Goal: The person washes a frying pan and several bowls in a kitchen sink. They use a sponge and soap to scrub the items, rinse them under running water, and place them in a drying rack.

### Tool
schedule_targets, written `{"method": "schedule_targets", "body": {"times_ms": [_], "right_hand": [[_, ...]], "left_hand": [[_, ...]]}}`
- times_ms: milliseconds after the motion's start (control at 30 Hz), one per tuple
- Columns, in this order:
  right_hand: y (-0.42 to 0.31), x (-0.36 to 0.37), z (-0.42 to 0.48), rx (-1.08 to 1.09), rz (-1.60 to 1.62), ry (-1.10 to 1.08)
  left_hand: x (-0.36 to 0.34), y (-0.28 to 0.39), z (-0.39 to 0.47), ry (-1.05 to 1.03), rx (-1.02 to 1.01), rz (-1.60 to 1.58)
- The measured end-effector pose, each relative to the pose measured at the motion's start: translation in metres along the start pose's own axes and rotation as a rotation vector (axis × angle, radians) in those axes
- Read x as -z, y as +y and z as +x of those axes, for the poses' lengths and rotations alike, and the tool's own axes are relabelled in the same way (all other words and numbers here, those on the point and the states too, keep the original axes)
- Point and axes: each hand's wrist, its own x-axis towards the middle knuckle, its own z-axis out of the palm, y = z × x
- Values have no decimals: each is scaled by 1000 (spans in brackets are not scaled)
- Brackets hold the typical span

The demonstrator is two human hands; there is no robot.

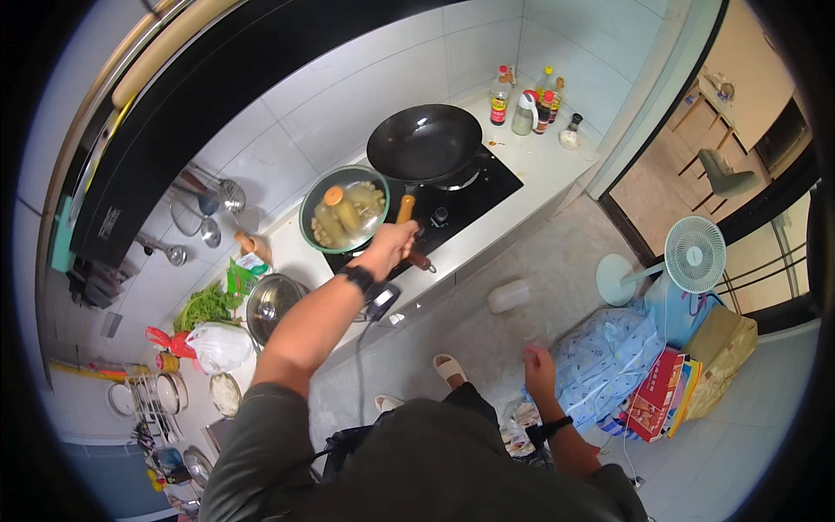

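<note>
My left hand (393, 243) is closed around the brown handle (421, 262) of a green-rimmed pan (306, 230) at the left of the black gas hob (486, 179). In the pan lie a jar-like thing with an orange top (334, 196) and small pale rounded pieces, partly blurred by shine. Just above this hand is the light wooden handle (406, 207) of a black wok (424, 140), which sits on the hob's right side. Low at my right side, my right hand (539, 373) hangs over the floor beside a blue patterned bag (600, 359); its fingers look curled, with nothing visible in them.
Sauce bottles (500, 104) and a glass jug (524, 116) stand in the far right corner. Left of the hob are a steel pot (266, 303), leafy greens (207, 307) and a white plastic bag (220, 347). A fan (695, 254) and a translucent container (509, 296) stand or lie on the floor.
</note>
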Motion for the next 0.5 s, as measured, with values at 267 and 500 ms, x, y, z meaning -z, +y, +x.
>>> {"method": "schedule_targets", "body": {"times_ms": [267,500], "right_hand": [[61,18,-79,-282,65,-28],[71,16,-100,-346,83,-62]], "left_hand": [[-125,-45,117,178,96,6],[-166,-73,139,15,69,-123]]}}
